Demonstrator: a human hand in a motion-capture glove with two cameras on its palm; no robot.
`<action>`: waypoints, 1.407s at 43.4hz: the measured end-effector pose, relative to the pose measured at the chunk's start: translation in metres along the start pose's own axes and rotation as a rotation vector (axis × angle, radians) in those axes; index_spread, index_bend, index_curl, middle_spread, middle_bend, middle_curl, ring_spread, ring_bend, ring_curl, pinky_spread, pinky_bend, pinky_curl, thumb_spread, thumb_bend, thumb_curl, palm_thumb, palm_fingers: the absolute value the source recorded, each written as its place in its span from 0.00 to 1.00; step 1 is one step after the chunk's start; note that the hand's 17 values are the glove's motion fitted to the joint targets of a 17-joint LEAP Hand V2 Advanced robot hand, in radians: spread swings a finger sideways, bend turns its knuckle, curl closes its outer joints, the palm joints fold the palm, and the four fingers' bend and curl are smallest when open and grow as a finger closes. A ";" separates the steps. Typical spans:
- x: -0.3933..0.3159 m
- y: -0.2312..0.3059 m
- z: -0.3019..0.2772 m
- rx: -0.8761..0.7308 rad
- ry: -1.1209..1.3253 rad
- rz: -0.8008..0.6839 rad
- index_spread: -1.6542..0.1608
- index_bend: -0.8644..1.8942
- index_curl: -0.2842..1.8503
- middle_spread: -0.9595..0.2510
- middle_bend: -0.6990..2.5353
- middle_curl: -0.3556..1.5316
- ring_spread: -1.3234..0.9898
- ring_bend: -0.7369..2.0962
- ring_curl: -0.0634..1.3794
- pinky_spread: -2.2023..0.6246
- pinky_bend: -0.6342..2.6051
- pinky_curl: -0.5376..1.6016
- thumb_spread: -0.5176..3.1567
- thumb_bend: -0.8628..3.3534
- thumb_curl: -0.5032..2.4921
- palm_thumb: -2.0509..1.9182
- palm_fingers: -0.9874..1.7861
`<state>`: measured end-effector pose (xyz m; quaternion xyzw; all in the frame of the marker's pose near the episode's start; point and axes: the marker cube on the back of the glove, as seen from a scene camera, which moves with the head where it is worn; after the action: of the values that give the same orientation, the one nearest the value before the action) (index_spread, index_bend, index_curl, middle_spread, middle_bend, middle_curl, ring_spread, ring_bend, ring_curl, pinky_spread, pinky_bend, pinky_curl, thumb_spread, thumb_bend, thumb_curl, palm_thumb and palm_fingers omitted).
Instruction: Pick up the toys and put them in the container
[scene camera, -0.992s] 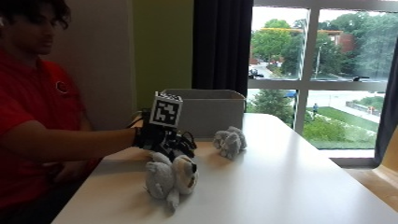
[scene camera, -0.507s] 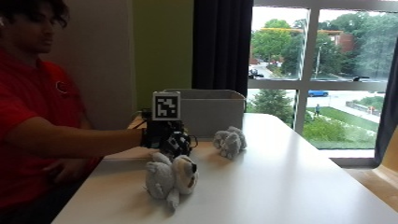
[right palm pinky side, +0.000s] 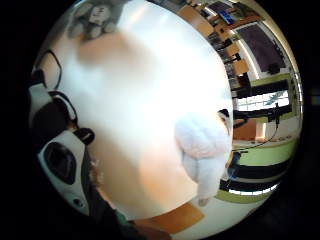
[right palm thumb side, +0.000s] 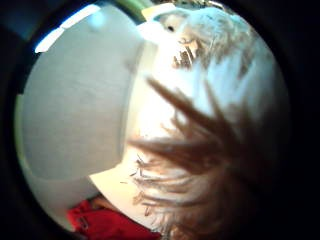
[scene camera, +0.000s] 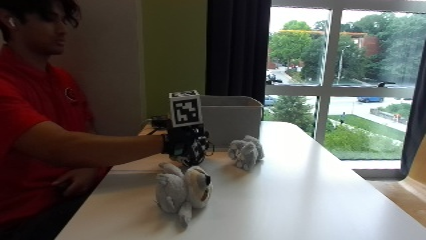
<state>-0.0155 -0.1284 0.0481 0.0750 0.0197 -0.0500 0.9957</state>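
Note:
Two grey plush toys lie on the white table (scene camera: 299, 200). The larger toy (scene camera: 183, 189) is near the front and the smaller toy (scene camera: 245, 151) is further back, in front of the grey container (scene camera: 229, 117). My gloved right hand (scene camera: 188, 146) hovers just above the table, behind the larger toy and left of the smaller one. Its fingers hang down and hold nothing. White-brown fur (right palm thumb side: 215, 125) fills much of the thumb side view beside the container wall (right palm thumb side: 75, 100). The little finger side view shows one plush toy (right palm pinky side: 202, 150) on the table and another (right palm pinky side: 95, 17) further off.
The person's other hand (scene camera: 76, 180) rests low by the table's left edge. A window and a dark curtain (scene camera: 236, 50) stand behind the container. Bare tabletop stretches to the right of the toys.
My hand has moved a little to the right, toward the smaller toy, and slightly upward. Neither toy has moved.

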 end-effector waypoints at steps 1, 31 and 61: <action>-0.006 -0.001 -0.001 0.017 -0.018 -0.017 0.67 0.39 0.38 0.46 0.46 0.45 0.39 0.63 0.34 0.62 0.47 0.42 0.33 0.21 0.39 0.65 0.79; -0.168 -0.065 -0.185 0.169 -0.029 -0.255 0.65 0.38 0.48 0.48 0.47 0.51 0.40 0.65 0.36 0.62 0.47 0.43 0.31 0.20 0.44 0.64 0.77; -0.242 -0.075 -0.165 -0.034 -0.024 -0.370 0.67 0.36 0.47 0.62 0.28 0.42 0.50 0.42 0.23 0.74 0.54 0.45 0.42 0.18 0.37 0.52 0.30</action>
<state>-0.2685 -0.1543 -0.1150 0.0528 0.0219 -0.2328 0.9708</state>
